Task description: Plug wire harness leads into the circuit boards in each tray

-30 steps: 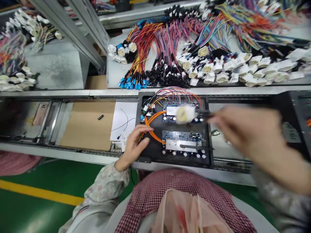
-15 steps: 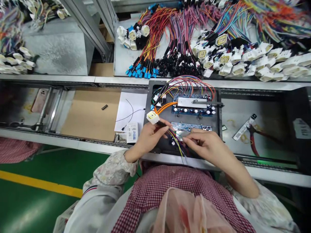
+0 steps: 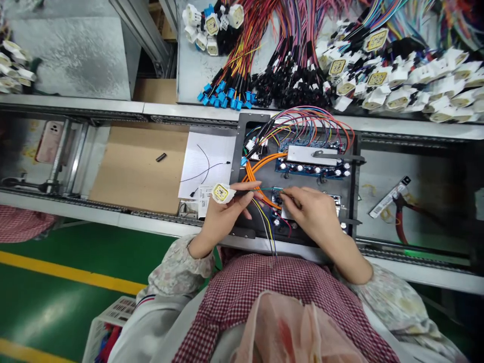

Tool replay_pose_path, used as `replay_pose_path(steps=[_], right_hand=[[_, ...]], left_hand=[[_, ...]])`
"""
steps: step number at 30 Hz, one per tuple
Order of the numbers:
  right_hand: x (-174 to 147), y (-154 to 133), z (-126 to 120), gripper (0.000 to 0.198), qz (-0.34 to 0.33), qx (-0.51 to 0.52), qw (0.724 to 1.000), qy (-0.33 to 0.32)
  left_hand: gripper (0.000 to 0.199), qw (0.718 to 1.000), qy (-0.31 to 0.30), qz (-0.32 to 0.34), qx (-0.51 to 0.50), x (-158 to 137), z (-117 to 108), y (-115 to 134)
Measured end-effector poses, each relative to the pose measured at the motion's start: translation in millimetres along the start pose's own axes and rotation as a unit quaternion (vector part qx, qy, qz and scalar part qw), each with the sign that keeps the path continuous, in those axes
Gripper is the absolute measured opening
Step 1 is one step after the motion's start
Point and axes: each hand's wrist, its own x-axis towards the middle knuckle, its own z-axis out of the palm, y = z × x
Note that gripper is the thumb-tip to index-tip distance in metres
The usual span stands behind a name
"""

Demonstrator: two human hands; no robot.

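My left hand [image 3: 227, 214] grips a wire harness just behind its white connector [image 3: 223, 192], whose yellow-rimmed face points up and to the left. Several loose wires [image 3: 267, 222] of the harness hang over the front edge of the black metal case [image 3: 236, 151]. A thin green wire [image 3: 267, 189] runs straight across to my right hand [image 3: 312, 206], which pinches its end between thumb and fingers. Beneath the hands are a lower circuit board [image 3: 278, 221], partly covered, and thick orange wires [image 3: 264, 162]. An upper circuit board [image 3: 283, 165] carries a silver bar.
Bundles of blue-tipped wires [image 3: 227, 96] and white connectors [image 3: 401, 96] lie on the shelf behind. Left of the case are white paper [image 3: 192, 156], a small box [image 3: 203, 201] and cardboard [image 3: 132, 166]. Red-handled pliers [image 3: 400, 222] lie at right. A white basket [image 3: 94, 322] stands below.
My left hand has moved slightly left and down with the connector. My right hand has taken hold of a green wire, now stretched between the hands. The view has shifted.
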Motion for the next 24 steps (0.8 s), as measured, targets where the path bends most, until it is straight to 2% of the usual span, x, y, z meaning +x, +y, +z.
replay_pose_path(steps=[6,8,11,15,19,24], right_hand=[[2.9,-1.9,-1.3,0.031,-0.01,0.006,1.0,-0.015],[1.7,-4.4,-7.7,0.029,-0.005,0.007,1.0,-0.011],[-4.7,-9.2,-24.1,0.027,0.014,0.066,0.998,0.004],[-10.8,-12.1,-37.0,0.024,-0.001,0.106,0.994,-0.028],[-3.5,-6.8,-23.8,0.024,0.013,0.083,0.996,-0.008],[6.0,-1.4,-4.7,0.026,-0.02,0.009,0.998,-0.057]], left_hand=[[0.025,1.0,0.012,0.002,-0.008,-0.6,0.1,-1.3],[0.025,1.0,0.014,0.009,-0.01,0.0,0.3,-1.3],[0.024,0.999,0.025,0.019,-0.013,0.8,0.9,-1.3],[0.022,0.999,0.039,0.029,-0.018,2.5,1.6,-3.5],[0.022,0.998,0.054,0.026,-0.023,3.4,1.4,-5.7],[0.027,0.999,0.032,-0.006,-0.001,1.6,1.4,-4.5]])
